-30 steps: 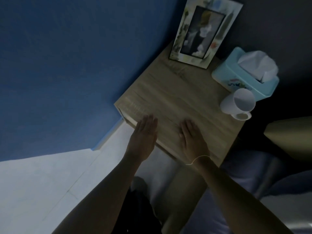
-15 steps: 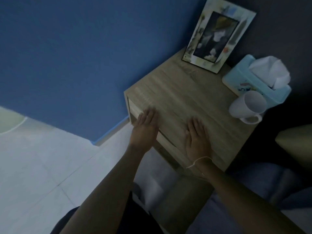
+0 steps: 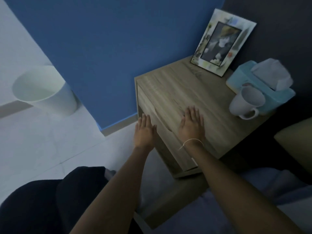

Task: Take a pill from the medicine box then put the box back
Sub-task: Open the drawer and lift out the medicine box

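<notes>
No medicine box is to be seen anywhere in the dim view; it is judged to lie inside the nightstand (image 3: 194, 92), behind the drawer front (image 3: 157, 122) on the near-left face. Both hands are flat and spread, and nothing is held. The right hand (image 3: 192, 125) is laid palm down on the top, near its near edge. The left hand (image 3: 144, 130) is held just off the near-left edge, over the drawer front; whether it touches the wood cannot be told.

The coming move is thought to turn on the drawer, which lies below and slightly left of the hands, its long axis running along the near-left edge. The left hand is the nearer to it. No handle can be made out, and the lower part of that face is cut off by the forearms.

At the far right of the top stand a photo frame (image 3: 222, 43), a tissue box (image 3: 263, 85) and, touching it, a mug (image 3: 248, 102). A white bin (image 3: 45, 90) stands on the floor, far left. The frame edges are blurred, so fine detail is lost.
</notes>
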